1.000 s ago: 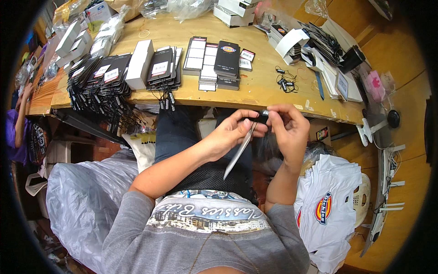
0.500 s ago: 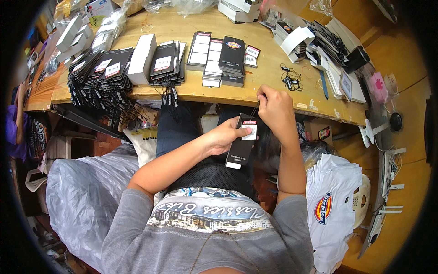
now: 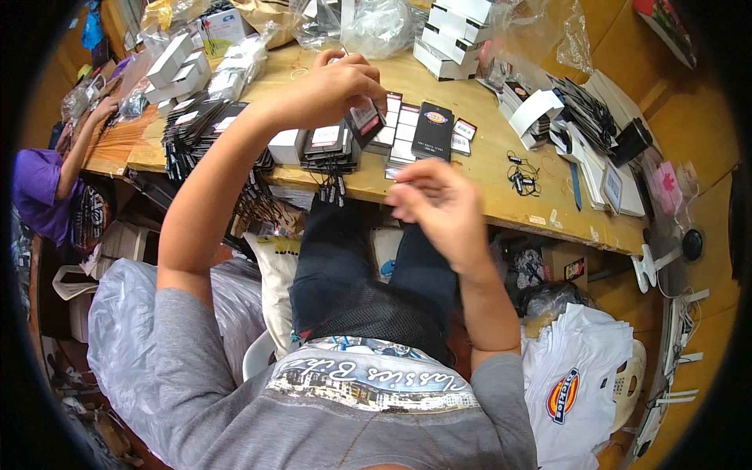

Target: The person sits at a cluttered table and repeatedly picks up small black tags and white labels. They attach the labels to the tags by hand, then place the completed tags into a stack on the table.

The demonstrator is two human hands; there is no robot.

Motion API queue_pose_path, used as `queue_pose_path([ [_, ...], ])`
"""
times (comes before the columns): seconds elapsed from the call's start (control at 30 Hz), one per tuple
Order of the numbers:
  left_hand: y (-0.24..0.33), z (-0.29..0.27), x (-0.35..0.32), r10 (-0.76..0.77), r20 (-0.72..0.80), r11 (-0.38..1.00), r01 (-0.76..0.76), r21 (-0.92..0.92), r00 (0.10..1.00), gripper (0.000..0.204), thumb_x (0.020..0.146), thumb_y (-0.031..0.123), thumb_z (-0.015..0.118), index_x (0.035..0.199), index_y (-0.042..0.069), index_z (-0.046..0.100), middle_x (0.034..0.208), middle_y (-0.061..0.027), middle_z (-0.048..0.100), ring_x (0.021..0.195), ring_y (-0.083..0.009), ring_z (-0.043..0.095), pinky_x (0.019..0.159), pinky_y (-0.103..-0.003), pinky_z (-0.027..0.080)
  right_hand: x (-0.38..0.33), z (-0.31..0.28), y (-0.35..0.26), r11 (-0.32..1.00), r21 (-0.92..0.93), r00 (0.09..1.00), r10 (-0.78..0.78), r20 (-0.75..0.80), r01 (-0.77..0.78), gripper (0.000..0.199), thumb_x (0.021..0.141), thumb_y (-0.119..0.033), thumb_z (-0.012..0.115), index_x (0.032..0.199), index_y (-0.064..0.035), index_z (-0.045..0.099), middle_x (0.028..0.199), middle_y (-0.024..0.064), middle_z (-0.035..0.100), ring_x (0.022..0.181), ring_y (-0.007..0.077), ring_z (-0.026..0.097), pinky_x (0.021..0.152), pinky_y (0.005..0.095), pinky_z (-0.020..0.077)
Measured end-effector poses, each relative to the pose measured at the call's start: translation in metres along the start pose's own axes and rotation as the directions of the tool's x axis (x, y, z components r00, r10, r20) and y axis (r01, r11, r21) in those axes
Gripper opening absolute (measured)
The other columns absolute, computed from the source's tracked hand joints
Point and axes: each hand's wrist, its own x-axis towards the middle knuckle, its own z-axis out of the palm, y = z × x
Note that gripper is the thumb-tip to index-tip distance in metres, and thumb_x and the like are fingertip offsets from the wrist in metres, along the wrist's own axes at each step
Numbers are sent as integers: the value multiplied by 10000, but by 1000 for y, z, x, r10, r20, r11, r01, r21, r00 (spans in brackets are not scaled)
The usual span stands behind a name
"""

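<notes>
Now the left hand [image 3: 333, 90] has swung up from the lap to the worktop [image 3: 486, 168], its fingers pinched on a black tagged card [image 3: 365, 121] that it lowers beside the stack of black cards [image 3: 329, 149] at the near edge. Half a second ago both hands held that card low. The right hand [image 3: 439, 205] hangs free, fingers loosely curled around nothing, so the piece looks finished and is joining its pile.

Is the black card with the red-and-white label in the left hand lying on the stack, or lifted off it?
Lifted: the left hand holds the black card tilted above the stack of black cards.
</notes>
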Motion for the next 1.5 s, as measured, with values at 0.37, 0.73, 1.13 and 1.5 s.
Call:
queue_pose_path([
  [0.37,-36,29,2,20,279,1000,-22,2,960,324,643,15,539,932,162,556,990,-44,470,1035,-214,379,872,-425,263,19,-13,1,627,-709,910,-411,50,322,167,644,-164,628,755,-44,597,776,106,574,788,259,525,702,343,415],
  [0.73,-81,81,70,-347,486,926,374,43,802,915,453,491,715,1167,20,387,1226,-161,326,1139,-327,271,935,-408,265,143,-116,40,486,-874,956,255,146,5,769,418,-280,765,1075,6,486,1060,197,501,986,291,480,863,319,362],
  [1.13,-55,82,56,-438,-167,881,385,-273,883,436,585,-18,631,998,27,497,863,-108,545,739,-266,546,670,-318,436,138,-106,31,715,-699,986,-106,-125,-12,344,548,-17,697,837,-6,511,808,72,559,684,137,538,560,229,448],
  [1.5,18,42,45,-562,-43,155,54,-986,826,210,729,103,602,903,-9,565,810,-48,579,701,-85,528,609,-212,430,109,-83,-20,946,-259,979,-203,-10,194,129,698,-22,590,798,3,512,662,75,576,513,85,523,427,187,410],
])
